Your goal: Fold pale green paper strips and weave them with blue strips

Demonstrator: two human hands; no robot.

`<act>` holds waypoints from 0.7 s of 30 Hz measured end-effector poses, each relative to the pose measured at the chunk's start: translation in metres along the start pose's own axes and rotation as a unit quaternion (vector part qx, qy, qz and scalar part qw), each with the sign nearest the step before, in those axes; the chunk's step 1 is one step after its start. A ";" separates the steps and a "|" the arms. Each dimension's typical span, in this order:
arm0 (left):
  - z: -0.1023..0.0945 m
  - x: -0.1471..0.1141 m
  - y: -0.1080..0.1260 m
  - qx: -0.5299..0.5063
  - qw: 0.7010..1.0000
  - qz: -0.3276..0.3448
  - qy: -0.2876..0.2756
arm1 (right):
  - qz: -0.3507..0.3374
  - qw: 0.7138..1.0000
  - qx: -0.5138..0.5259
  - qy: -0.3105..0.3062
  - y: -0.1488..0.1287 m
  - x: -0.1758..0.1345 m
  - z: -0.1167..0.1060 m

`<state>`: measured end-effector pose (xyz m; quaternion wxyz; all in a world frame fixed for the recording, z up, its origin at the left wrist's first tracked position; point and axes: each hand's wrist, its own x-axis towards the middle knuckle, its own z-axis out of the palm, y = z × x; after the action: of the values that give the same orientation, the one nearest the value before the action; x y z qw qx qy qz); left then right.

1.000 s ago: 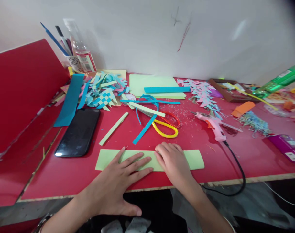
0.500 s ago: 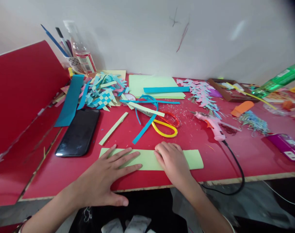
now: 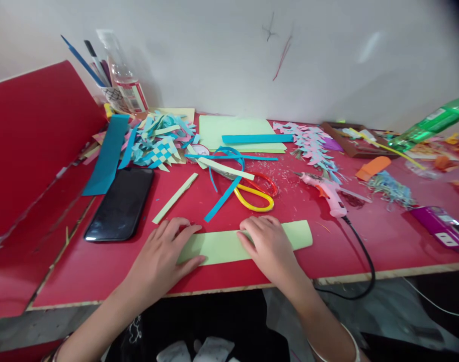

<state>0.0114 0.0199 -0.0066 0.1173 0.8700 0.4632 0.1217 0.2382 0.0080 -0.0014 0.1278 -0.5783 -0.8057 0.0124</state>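
Observation:
A folded strip of light green paper (image 3: 222, 246) lies along the front of the red table, its right end tilted slightly up toward the back. My left hand (image 3: 163, 254) is curved round the strip's left end, fingers at the far edge and thumb at the near edge, covering that end. Over the strip's right part, my right hand (image 3: 265, 246) is closed with curled fingers gripping the paper. Just behind are yellow-and-red-handled scissors (image 3: 254, 203), partly under blue paper strips (image 3: 224, 198) and a pale green strip (image 3: 174, 198).
A black phone (image 3: 120, 206) lies at left, near a heap of paper scraps (image 3: 159, 136). Light green sheets (image 3: 233, 125) rest against the wall. At right are a pink glue gun (image 3: 327, 193) with its cord, a green bottle (image 3: 429, 123) and a purple device (image 3: 441, 226).
My left hand has gone from lying flat and spread to curling round the strip's left end. The strip has turned slightly, its right end rising toward the back. The right hand stays on it.

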 end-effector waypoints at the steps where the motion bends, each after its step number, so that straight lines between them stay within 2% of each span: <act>1: 0.000 0.000 0.000 -0.003 1.000 -0.001 -0.001 | 0.003 1.000 -0.001 0.002 -0.003 0.001 -0.001; 8: -0.004 0.000 0.004 0.009 1.000 0.003 0.001 | 0.010 1.000 0.016 0.000 -0.027 0.007 0.003; 21: -0.006 0.004 0.000 0.041 0.999 0.034 0.000 | 0.023 0.999 -0.031 0.026 -0.030 0.013 0.010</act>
<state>0.0114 0.0234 -0.0004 0.0768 0.8893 0.4379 0.1068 0.2042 0.0115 -0.0031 0.1309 -0.6002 -0.7887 -0.0246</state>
